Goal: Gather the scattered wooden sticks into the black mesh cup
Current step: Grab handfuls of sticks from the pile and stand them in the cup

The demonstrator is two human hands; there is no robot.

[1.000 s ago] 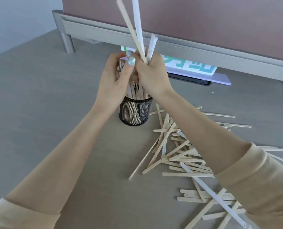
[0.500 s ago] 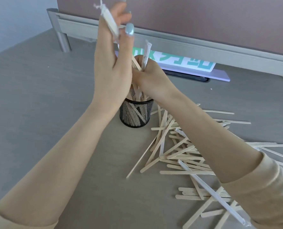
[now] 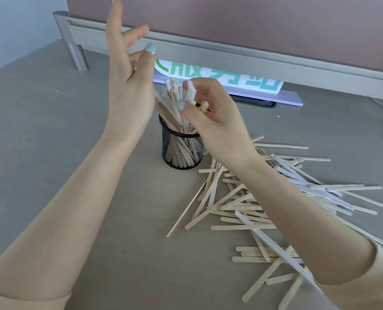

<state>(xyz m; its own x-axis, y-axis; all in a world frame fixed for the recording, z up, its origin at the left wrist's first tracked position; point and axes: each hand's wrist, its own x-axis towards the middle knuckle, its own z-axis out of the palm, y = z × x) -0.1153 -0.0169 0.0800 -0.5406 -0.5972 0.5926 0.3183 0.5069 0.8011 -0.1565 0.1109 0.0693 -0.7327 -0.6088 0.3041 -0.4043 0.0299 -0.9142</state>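
Note:
The black mesh cup (image 3: 181,151) stands upright on the grey table and holds a leaning bundle of wooden sticks (image 3: 172,97). My right hand (image 3: 217,115) hovers over the cup's rim, fingers pinched on a white paper-wrapped stick (image 3: 191,93) that stands in the cup. My left hand (image 3: 127,90) is raised above and left of the cup, fingers spread and holding nothing. A pile of scattered wooden sticks (image 3: 242,204) lies on the table to the right of the cup, partly hidden under my right forearm.
Several long wrapped sticks (image 3: 275,245) lie mixed into the pile. Behind the cup a white sign with green lettering (image 3: 219,77) sits under a grey metal rail (image 3: 208,52) with a leg post (image 3: 76,54). Bare table (image 3: 51,130) stretches to the left.
My left hand has risen away from the cup and opened; the wrapped stick it held is no longer in it. The long sticks held above the cup now sit lower in it.

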